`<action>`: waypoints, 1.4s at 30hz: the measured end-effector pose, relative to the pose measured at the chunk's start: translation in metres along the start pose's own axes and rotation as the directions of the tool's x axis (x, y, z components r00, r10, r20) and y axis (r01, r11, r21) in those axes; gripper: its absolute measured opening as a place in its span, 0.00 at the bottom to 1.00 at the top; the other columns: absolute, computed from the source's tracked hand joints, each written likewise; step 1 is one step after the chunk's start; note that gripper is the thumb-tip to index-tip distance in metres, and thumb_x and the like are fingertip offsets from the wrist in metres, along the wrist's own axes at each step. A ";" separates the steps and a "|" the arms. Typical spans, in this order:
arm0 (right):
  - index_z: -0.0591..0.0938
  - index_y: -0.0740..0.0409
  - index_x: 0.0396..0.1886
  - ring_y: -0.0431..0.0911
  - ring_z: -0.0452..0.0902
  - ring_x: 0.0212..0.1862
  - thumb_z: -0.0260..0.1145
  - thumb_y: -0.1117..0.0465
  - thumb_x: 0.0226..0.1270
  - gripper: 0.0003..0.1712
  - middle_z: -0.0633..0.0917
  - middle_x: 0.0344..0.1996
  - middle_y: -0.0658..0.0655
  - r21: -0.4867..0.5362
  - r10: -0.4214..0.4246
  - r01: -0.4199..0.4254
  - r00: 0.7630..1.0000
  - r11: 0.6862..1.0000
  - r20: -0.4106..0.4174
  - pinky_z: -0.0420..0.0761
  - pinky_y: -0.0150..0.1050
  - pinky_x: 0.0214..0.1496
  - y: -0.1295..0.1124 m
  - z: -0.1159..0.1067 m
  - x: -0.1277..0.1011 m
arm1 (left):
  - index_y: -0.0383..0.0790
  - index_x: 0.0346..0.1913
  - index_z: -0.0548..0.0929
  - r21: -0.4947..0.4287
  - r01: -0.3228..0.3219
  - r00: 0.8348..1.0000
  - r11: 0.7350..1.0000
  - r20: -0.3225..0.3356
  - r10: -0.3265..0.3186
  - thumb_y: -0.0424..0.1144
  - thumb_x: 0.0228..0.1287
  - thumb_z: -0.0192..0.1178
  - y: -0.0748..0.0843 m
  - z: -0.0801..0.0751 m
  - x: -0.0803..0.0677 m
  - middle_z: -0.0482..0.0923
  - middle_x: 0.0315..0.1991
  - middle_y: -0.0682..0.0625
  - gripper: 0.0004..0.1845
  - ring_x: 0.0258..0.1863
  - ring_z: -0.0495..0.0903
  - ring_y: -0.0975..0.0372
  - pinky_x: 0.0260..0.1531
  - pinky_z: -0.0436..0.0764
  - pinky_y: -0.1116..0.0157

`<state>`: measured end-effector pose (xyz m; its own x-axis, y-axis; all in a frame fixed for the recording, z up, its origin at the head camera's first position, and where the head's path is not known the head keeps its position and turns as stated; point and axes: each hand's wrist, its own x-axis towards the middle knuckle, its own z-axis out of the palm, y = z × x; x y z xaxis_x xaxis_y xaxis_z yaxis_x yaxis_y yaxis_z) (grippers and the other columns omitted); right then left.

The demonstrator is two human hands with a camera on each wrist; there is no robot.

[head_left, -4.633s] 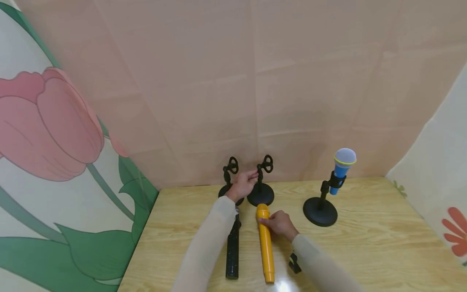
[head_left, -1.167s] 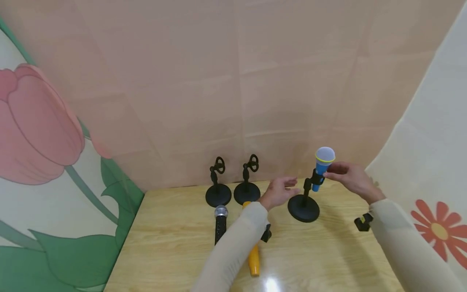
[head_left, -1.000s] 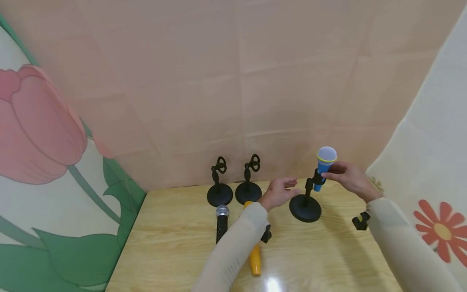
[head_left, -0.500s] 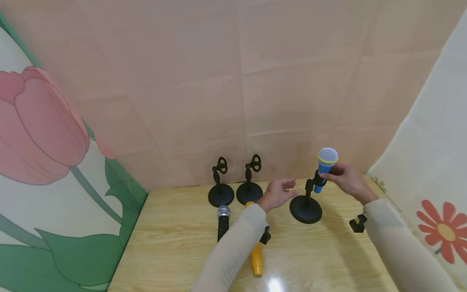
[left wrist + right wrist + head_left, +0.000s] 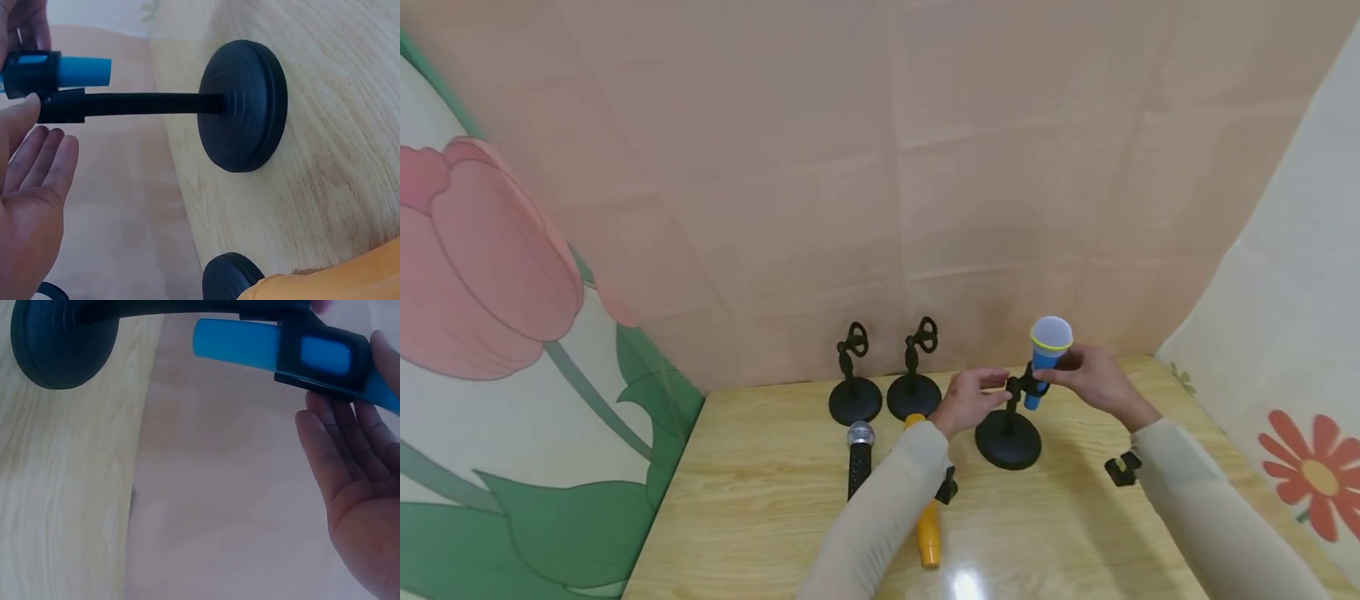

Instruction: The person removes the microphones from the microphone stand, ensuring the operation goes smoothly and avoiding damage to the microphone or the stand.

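A blue microphone (image 5: 1051, 335) with a white head and yellow ring sits tilted in the clip of a black desk stand (image 5: 1008, 440). My right hand (image 5: 1093, 379) pinches the microphone at the clip; in the right wrist view its fingers (image 5: 325, 444) lie under the clip (image 5: 324, 359), thumb on the other side. My left hand (image 5: 972, 400) is at the stand's left with fingers loosely extended. In the left wrist view its thumb tip touches the joint below the clip, where the microphone's blue lower end (image 5: 85, 71) sticks out.
Two black stands with bare clips, one left (image 5: 855, 402) and one right (image 5: 913, 397), stand by the back cloth (image 5: 775, 208). A black microphone (image 5: 860, 462) with a silver head lies on the wooden table (image 5: 737, 483). Beside it lies a yellow-orange microphone (image 5: 928, 537), partly under my left sleeve.
Earlier my right hand held the yellow-orange microphone and my left was by the middle stand. Both hands went to the blue microphone's stand; in the last half second it shifted left, nearer my left hand.
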<state>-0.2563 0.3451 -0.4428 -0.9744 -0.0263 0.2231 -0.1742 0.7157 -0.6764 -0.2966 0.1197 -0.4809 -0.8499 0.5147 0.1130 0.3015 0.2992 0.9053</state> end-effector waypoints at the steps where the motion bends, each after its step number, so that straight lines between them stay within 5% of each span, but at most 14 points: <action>1: 0.84 0.72 0.45 0.57 0.86 0.40 0.75 0.49 0.62 0.28 0.88 0.37 0.66 0.003 -0.003 0.003 1.000 1.000 0.007 0.84 0.53 0.41 -0.001 0.000 -0.001 | 0.39 0.59 0.83 0.003 -0.003 1.000 1.000 -0.003 0.003 0.34 0.66 0.67 0.000 0.001 0.000 0.84 0.54 0.52 0.19 0.52 0.82 0.64 0.44 0.81 0.73; 11: 0.83 0.72 0.50 0.67 0.82 0.50 0.74 0.54 0.64 0.25 0.86 0.45 0.71 0.063 -0.045 0.045 0.999 0.997 -0.007 0.81 0.61 0.48 -0.005 -0.005 -0.004 | 0.40 0.52 0.88 0.081 -0.042 0.995 0.996 -0.082 0.048 0.35 0.66 0.67 0.008 0.012 0.003 0.87 0.48 0.56 0.13 0.48 0.83 0.70 0.44 0.77 0.78; 19: 0.81 0.73 0.54 0.71 0.77 0.55 0.73 0.52 0.65 0.30 0.83 0.49 0.74 0.104 -0.011 0.014 0.999 0.994 -0.032 0.77 0.65 0.52 0.000 -0.006 -0.008 | 0.41 0.48 0.90 0.040 -0.026 0.991 0.999 -0.133 0.031 0.34 0.64 0.68 0.006 0.020 0.002 0.88 0.43 0.56 0.10 0.42 0.84 0.71 0.43 0.80 0.76; 28: 0.81 0.72 0.54 0.70 0.80 0.52 0.72 0.51 0.67 0.29 0.84 0.48 0.73 0.105 0.009 -0.001 0.998 0.995 -0.069 0.81 0.59 0.48 -0.002 -0.009 -0.008 | 0.43 0.47 0.91 0.052 -0.024 0.988 0.998 -0.152 0.032 0.35 0.65 0.67 0.009 0.023 0.003 0.88 0.42 0.57 0.10 0.38 0.84 0.74 0.38 0.80 0.78; 33: 0.80 0.71 0.55 0.62 0.83 0.47 0.70 0.50 0.68 0.29 0.84 0.48 0.72 0.094 0.010 -0.003 0.997 0.996 -0.071 0.83 0.48 0.45 -0.004 -0.011 -0.005 | 0.45 0.46 0.91 0.100 -0.021 0.983 0.995 -0.182 0.039 0.37 0.64 0.68 0.008 0.023 0.004 0.88 0.41 0.59 0.09 0.38 0.83 0.75 0.39 0.78 0.80; 39: 0.81 0.71 0.54 0.32 0.79 0.40 0.71 0.51 0.67 0.28 0.85 0.47 0.72 0.101 -0.005 0.013 0.997 0.995 -0.083 0.78 0.26 0.38 -0.007 -0.013 -0.002 | 0.46 0.46 0.91 0.101 -0.011 0.984 0.995 -0.178 0.028 0.37 0.63 0.68 0.007 0.022 0.004 0.88 0.41 0.60 0.09 0.37 0.83 0.75 0.38 0.79 0.79; 42: 0.81 0.71 0.54 0.35 0.80 0.41 0.70 0.51 0.68 0.28 0.85 0.47 0.72 0.095 -0.007 0.015 0.996 0.995 -0.084 0.77 0.25 0.38 -0.011 -0.015 -0.001 | 0.46 0.47 0.91 0.124 -0.017 0.984 0.992 -0.176 0.039 0.38 0.64 0.68 0.005 0.022 0.004 0.88 0.41 0.60 0.10 0.38 0.83 0.75 0.41 0.78 0.79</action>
<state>-0.2511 0.3482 -0.4253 -0.9577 0.0277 0.2864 -0.2016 0.6456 -0.7366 -0.2886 0.1405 -0.4844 -0.9003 0.3765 0.2184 0.3672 0.3876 0.8455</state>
